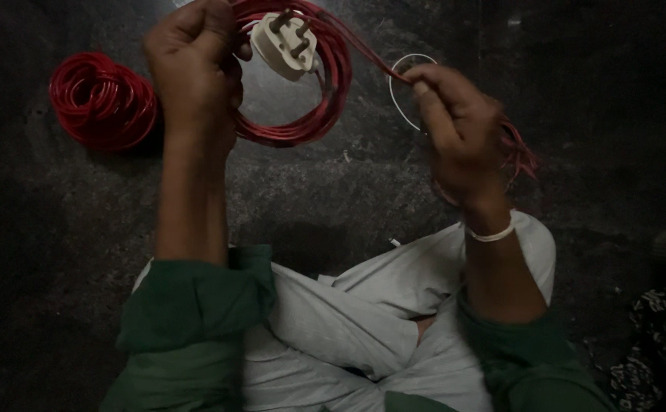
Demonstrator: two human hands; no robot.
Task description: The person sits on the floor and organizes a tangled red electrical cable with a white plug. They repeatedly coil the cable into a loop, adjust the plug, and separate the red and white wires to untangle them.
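Green sleeves frame hands; spare red coil lies left.

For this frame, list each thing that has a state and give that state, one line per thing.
Left hand: closed around the held coil.
Right hand: pinching the red wire strand, blurred.
Held coil of red wire: looped, lifted off the floor, one strand running to the right hand.
White plug: attached at the coil, pins facing up, unplugged.
Second red coil: wound, lying on the dark floor, untouched.
White loop: thin, by the right fingers; contact unclear.

Dark stone floor bears a red wire coil.
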